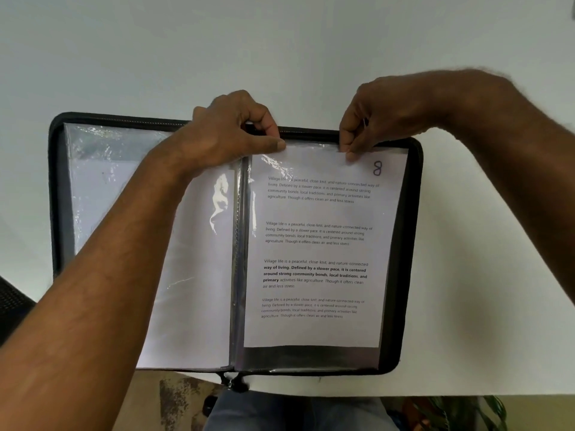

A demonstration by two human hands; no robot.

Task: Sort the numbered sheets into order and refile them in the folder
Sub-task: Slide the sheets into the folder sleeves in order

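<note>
Scene: While the folder (401,244) is lying open flat on the white table (466,275), a person is working at its top edge with both hands.
Left page: A clear sleeve (199,275) with a blank-looking sheet inside is lying to the left of the spine, glare running across the plastic.
Left hand: The left hand (224,135) is reaching across the spine with fingers curled, its thumb and forefinger pinching at the top left corner of the right-hand sleeve; whether it is gripping plastic, paper or both, I cannot tell.
Sheet: The sheet marked 8 (317,244) is sitting in the right-hand pocket (311,357), its lower edge stopping short of the pocket bottom, so it is not yet fully seated, or is being drawn out; I cannot tell which.
Right hand: The right hand (361,132) is pinching the sheet's top edge just left of the handwritten 8, fingers tightly curled.
Doing it well: I would judge the sleeve mouth needs holding open while both top corners are moving evenly, keeping the paper square so it is not buckling or catching on the plastic.
</note>
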